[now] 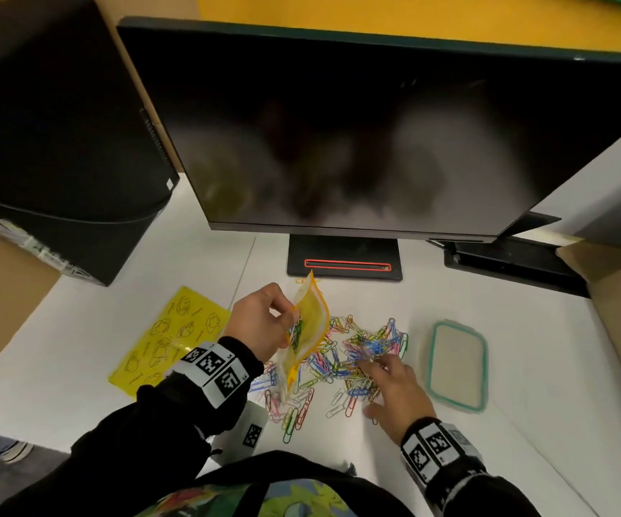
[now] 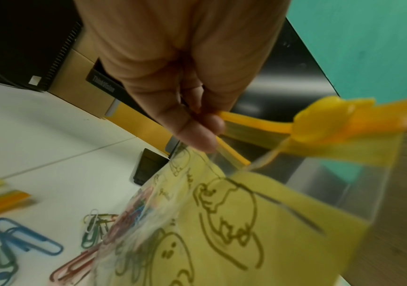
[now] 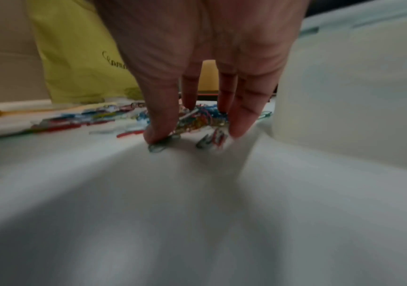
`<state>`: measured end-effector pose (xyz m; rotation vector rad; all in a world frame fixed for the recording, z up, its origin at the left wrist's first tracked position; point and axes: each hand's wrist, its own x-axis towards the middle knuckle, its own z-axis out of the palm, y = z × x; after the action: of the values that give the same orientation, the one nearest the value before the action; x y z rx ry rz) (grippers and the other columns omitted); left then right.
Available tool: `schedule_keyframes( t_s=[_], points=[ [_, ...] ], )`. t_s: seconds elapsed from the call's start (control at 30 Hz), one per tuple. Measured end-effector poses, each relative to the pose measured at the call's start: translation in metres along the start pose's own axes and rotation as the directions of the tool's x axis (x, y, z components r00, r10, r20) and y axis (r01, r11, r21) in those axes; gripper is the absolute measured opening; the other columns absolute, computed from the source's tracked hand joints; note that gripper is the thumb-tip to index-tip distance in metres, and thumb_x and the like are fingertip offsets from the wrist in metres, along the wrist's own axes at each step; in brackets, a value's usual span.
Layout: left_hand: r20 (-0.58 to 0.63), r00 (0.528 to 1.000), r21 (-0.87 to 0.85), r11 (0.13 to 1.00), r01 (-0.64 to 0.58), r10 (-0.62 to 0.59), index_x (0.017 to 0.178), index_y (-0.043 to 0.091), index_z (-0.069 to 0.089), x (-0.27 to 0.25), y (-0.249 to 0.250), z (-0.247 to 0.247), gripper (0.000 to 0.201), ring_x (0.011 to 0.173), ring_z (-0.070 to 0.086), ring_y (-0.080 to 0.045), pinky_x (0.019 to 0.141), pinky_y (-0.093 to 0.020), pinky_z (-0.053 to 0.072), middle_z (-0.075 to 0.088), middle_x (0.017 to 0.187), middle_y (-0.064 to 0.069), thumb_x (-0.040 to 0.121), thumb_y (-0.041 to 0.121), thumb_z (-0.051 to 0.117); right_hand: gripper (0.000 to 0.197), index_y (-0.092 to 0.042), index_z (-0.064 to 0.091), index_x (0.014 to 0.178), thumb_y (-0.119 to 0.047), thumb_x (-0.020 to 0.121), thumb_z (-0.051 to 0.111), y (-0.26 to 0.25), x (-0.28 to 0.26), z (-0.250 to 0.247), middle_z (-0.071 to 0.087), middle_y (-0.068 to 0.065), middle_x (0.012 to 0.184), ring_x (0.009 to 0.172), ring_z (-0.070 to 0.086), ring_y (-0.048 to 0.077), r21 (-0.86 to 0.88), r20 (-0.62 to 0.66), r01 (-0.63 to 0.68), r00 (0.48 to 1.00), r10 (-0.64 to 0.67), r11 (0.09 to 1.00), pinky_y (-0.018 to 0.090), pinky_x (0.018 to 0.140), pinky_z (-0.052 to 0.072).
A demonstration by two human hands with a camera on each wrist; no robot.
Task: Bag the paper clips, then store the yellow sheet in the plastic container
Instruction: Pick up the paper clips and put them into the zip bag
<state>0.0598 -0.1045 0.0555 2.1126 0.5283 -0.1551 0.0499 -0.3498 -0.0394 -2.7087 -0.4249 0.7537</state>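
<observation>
The left hand (image 1: 260, 322) held the zip bag (image 1: 307, 326) upright above the white bench (image 1: 525, 367), its fingers (image 2: 197, 133) pinching the orange zip rim (a few clips already showed through the clear side). The right hand (image 1: 394, 389) lay spread and relaxed on the paper clips (image 1: 361, 348), fingertips down in the heap, gripping nothing plainly. The heap lay at three o'clock from the bag. The yellow sheet (image 1: 163, 337) lay flat at nine o'clock, the plastic container (image 1: 456, 363) at three o'clock of the heap.
</observation>
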Motion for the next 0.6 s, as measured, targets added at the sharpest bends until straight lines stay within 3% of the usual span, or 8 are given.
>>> schedule_keyframes(
  t_s=[0.2, 0.33, 0.43, 0.6],
  points=[
    [0.019, 1.000, -0.006, 1.000, -0.006, 0.006, 0.067, 0.021, 0.051, 0.000, -0.001, 0.005, 0.022, 0.035, 0.057, -0.005, 0.040, -0.009, 0.039, 0.062, 0.079, 0.003, 0.085, 0.018, 0.062, 0.046, -0.019, 0.055, 0.121, 0.001, 0.080, 0.052, -0.009, 0.016, 0.009, 0.054, 0.011, 0.119, 0.105, 0.057, 0.031, -0.016, -0.110, 0.044, 0.993, -0.045, 0.999, 0.035, 0.079, 0.050],
    [0.021, 1.000, 0.006, 1.000, -0.016, 0.016, 0.067, 0.021, 0.050, 0.000, -0.002, 0.004, 0.023, 0.040, 0.059, -0.009, 0.039, -0.009, 0.040, 0.063, 0.081, 0.001, 0.085, 0.017, 0.063, 0.049, -0.011, 0.054, 0.120, 0.009, 0.076, 0.046, -0.014, 0.020, 0.009, 0.052, 0.012, 0.122, 0.106, 0.056, 0.032, -0.045, -0.125, 0.039, 0.991, -0.044, 0.998, 0.037, 0.082, 0.051],
    [0.022, 1.000, 0.001, 1.000, -0.015, 0.015, 0.066, 0.021, 0.050, -0.001, -0.002, 0.003, 0.023, 0.044, 0.060, -0.013, 0.039, -0.009, 0.040, 0.062, 0.081, 0.001, 0.085, 0.016, 0.063, 0.050, -0.008, 0.054, 0.118, 0.013, 0.074, 0.043, -0.016, 0.021, 0.009, 0.056, 0.016, 0.115, 0.107, 0.053, 0.034, -0.067, -0.129, 0.053, 0.990, -0.061, 0.996, 0.038, 0.079, 0.049],
    [0.026, 1.000, -0.005, 1.000, -0.008, 0.008, 0.067, 0.020, 0.051, -0.001, -0.003, 0.005, 0.022, 0.044, 0.062, -0.016, 0.040, -0.011, 0.041, 0.061, 0.076, 0.003, 0.085, 0.015, 0.063, 0.036, -0.011, 0.061, 0.108, 0.007, 0.080, 0.048, -0.013, 0.019, 0.004, 0.064, 0.011, 0.105, 0.100, 0.056, 0.030, 0.029, -0.181, 0.021, 0.983, -0.015, 0.999, 0.033, 0.079, 0.046]
  ],
)
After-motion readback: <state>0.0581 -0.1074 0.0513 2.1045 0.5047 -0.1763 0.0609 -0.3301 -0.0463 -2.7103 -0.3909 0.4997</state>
